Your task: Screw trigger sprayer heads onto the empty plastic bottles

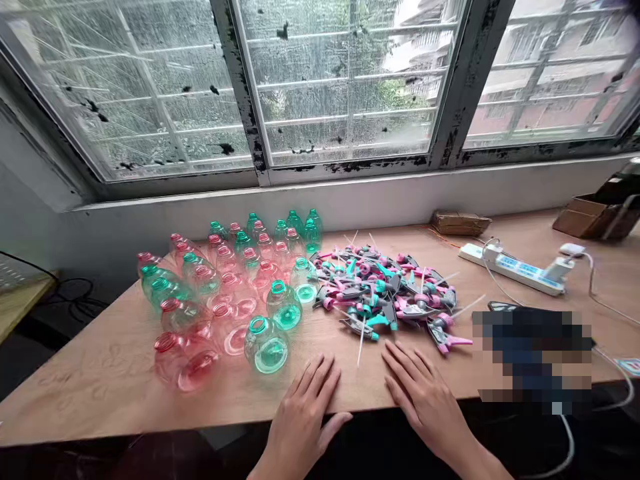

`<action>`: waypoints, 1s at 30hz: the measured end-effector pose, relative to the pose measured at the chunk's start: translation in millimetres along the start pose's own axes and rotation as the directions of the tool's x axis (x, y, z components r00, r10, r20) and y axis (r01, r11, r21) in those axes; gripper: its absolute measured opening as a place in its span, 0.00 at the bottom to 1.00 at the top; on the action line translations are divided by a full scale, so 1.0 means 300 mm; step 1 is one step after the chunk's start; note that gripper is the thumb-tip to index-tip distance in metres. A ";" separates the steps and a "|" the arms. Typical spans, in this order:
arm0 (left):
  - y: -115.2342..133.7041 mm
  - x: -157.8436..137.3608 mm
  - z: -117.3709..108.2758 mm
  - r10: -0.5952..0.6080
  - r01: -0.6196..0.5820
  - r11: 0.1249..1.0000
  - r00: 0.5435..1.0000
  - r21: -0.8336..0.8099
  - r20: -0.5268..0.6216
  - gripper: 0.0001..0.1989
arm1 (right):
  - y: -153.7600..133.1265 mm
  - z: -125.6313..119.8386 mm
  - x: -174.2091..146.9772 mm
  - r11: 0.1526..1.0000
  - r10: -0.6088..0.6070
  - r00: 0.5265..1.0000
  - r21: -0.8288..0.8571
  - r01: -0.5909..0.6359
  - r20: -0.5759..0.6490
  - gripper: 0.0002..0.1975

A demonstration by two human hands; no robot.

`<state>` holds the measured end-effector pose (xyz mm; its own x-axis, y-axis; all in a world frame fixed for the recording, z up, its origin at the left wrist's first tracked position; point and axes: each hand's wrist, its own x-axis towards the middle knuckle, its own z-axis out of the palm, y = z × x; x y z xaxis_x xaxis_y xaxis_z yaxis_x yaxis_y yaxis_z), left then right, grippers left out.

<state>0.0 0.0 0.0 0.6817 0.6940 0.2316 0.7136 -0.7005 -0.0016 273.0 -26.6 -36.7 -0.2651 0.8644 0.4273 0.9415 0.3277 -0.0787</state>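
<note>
My left hand (pixel 311 407) lies flat near the table's front edge, palm down, with nothing in it. Just beyond its fingertips stands a clear green bottle (pixel 269 348) without a cap. My right hand (pixel 421 393) also rests flat on the wood, fingers stretched out and holding nothing. Ahead of it spreads a heap of trigger spray heads (pixel 385 287) in pink, teal and grey, some with thin white tubes sticking out. To the left, several open-necked pink bottles (pixel 187 360) and green ones stand close together.
The wooden table (pixel 100 373) runs along a wall under barred windows (pixel 345 87). At right are a white power strip (pixel 515 268) with plugs and cables, a brown packet (pixel 460 223), a cardboard box (pixel 587 217) and a dark, partly pixelated object (pixel 530 327).
</note>
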 end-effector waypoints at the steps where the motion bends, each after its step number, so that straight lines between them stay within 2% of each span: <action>1: -0.001 0.004 -0.006 0.000 0.000 1.000 1.000 -0.009 -0.006 0.32 | -0.001 -0.006 0.002 1.000 0.003 1.000 0.007 -0.003 0.010 0.24; 11: -0.005 0.021 -0.017 -0.014 0.010 0.991 1.000 -0.137 -0.027 0.28 | -0.010 -0.037 0.021 0.995 0.038 0.999 0.088 -0.038 -0.004 0.23; 13: -0.011 0.019 -0.026 -0.019 0.008 0.979 0.998 -0.202 -0.054 0.29 | -0.011 -0.039 0.025 0.993 0.046 0.999 0.105 -0.045 -0.009 0.23; 15: -0.022 0.014 -0.053 -0.046 0.005 0.956 0.990 -0.292 -0.133 0.30 | -0.010 -0.040 0.028 0.992 0.052 0.998 0.119 -0.049 -0.018 0.23; 17: -0.040 0.011 -0.104 -0.100 -0.012 0.936 0.949 -0.351 -0.300 0.26 | -0.010 -0.041 0.030 0.990 0.054 0.998 0.131 -0.050 -0.024 0.22; 18: -0.052 0.011 -0.136 -0.128 -0.026 0.936 0.903 -0.351 -0.410 0.22 | -0.010 -0.041 0.031 0.989 0.055 0.998 0.135 -0.051 -0.024 0.22; 20: -0.082 0.018 -0.202 -0.197 0.004 0.952 0.771 -0.305 -0.606 0.22 | -0.010 -0.041 0.033 0.988 0.060 0.998 0.141 -0.057 -0.019 0.22; 21: -0.099 0.025 -0.231 -0.233 0.050 0.958 0.708 -0.282 -0.667 0.25 | -0.010 -0.041 0.033 0.988 0.064 0.998 0.142 -0.061 -0.015 0.22; 22: -0.118 0.033 -0.253 -0.266 0.114 0.960 0.664 -0.257 -0.699 0.27 | -0.010 -0.042 0.034 0.988 0.066 0.998 0.143 -0.064 -0.011 0.22; 24: -0.154 0.051 -0.271 -0.323 0.237 0.945 0.601 -0.224 -0.731 0.32 | -0.010 -0.042 0.034 0.987 0.071 0.997 0.144 -0.070 -0.003 0.22; 26: -0.186 0.063 -0.253 -0.379 0.306 0.922 0.589 -0.237 -0.714 0.36 | -0.008 -0.044 0.035 0.987 0.073 0.997 0.145 -0.073 0.003 0.23; 30: -0.222 0.061 -0.167 -0.504 0.389 0.862 0.596 -0.324 -0.625 0.39 | -0.006 -0.051 0.037 0.987 0.064 0.998 0.145 -0.067 0.023 0.23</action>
<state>-43.2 51.2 53.2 -0.0537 0.6628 0.7468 0.8285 -0.3879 0.4038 271.6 -23.3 -18.1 -0.2090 0.8923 0.4001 0.9169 0.3210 -0.2370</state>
